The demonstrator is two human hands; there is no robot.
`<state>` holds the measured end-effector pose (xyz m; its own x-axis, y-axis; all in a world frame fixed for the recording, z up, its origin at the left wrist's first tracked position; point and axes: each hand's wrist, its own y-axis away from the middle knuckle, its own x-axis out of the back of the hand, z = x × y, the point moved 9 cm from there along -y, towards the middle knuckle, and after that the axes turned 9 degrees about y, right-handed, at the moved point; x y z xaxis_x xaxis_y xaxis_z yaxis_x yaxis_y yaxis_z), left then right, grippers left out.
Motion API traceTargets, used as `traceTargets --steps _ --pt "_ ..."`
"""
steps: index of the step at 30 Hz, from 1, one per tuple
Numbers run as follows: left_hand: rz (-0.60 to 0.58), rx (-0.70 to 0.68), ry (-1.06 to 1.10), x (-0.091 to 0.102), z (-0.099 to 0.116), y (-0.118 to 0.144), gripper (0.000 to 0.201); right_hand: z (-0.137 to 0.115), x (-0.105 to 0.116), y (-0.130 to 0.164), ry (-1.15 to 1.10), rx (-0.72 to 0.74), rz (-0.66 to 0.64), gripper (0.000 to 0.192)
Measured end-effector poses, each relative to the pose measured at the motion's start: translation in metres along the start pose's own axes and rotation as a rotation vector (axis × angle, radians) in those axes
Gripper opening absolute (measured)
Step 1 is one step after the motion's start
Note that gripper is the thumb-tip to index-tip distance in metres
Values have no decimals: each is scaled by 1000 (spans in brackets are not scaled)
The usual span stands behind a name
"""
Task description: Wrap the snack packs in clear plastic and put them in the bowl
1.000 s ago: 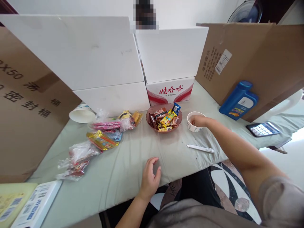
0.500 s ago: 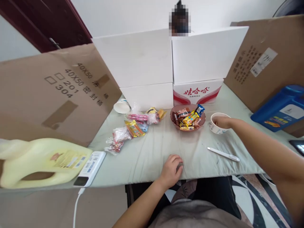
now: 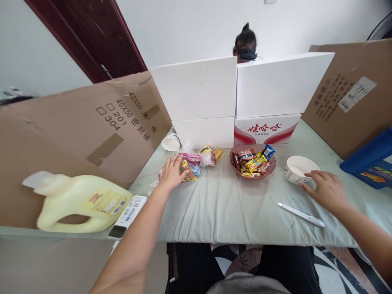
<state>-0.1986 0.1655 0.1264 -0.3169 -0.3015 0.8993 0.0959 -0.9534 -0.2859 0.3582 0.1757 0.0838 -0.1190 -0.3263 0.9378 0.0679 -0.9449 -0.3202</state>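
Note:
My left hand (image 3: 172,170) is over the pile of plastic-wrapped snack packets (image 3: 190,158) on the left of the table, fingers spread; whether it touches them I cannot tell. A gold packet (image 3: 187,170) shows just right of its fingers. My right hand (image 3: 327,188) is beside a white paper bowl (image 3: 296,175), fingers apart, its fingertips close to the bowl's right rim. Between the hands stands a pinkish glass bowl (image 3: 254,176) full of small wrapped sweets (image 3: 255,161). A slim white box cutter (image 3: 301,214) lies in front of the paper bowl.
Stacked white boxes (image 3: 196,92) stand at the back, with a person (image 3: 246,43) behind them. Large cardboard sheets (image 3: 76,118) flank the table. A yellowish detergent jug (image 3: 82,200) and a white device (image 3: 131,211) sit left, a blue bottle (image 3: 372,159) right. A paper cup (image 3: 170,142) lies tipped over.
My left hand has moved from the table's front edge up and left to the snack packets. My right hand has come out of the paper bowl to its right side. The view has shifted.

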Motion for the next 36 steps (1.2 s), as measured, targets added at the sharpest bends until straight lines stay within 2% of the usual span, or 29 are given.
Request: traceTargets --steps 3,7,9,11,13,15,17,19,20,22,25,29,32,36 --pt "-116 -27 -28 -8 1 -4 54 1 2 15 -36 12 172 36" --pt "-67 -89 -111 -7 14 18 26 -1 8 26 -79 80 299 36" --pt "-45 -129 -101 -7 24 36 21 -2 14 29 -93 78 338 35" --pt "38 -148 -15 -5 38 57 22 -5 23 33 -128 57 378 33" --pt "177 -207 152 -2 61 80 21 -18 33 38 -199 78 387 30" --pt "230 -347 355 -10 95 104 17 -42 35 43 -278 174 312 26" --pt "104 -502 485 -35 131 125 15 -69 28 51 -309 291 159 26" --pt "-49 -624 448 -64 159 143 16 -85 14 62 -282 353 -7 27" --pt "-96 -642 401 -75 165 150 18 -88 6 69 -254 358 -71 27" --pt "-127 -619 305 -87 165 158 22 -83 -10 81 -196 332 -153 29" --pt "-113 -579 251 -88 156 166 28 -70 -24 95 -153 286 -183 26" --pt "-17 -555 306 -81 157 172 23 -78 -21 101 -224 242 -168 28" --pt "35 -520 383 -84 162 174 16 -113 -4 99 -410 225 -189 29" --pt "82 -495 488 -87 162 175 17 -191 25 98 -591 402 -248 31"
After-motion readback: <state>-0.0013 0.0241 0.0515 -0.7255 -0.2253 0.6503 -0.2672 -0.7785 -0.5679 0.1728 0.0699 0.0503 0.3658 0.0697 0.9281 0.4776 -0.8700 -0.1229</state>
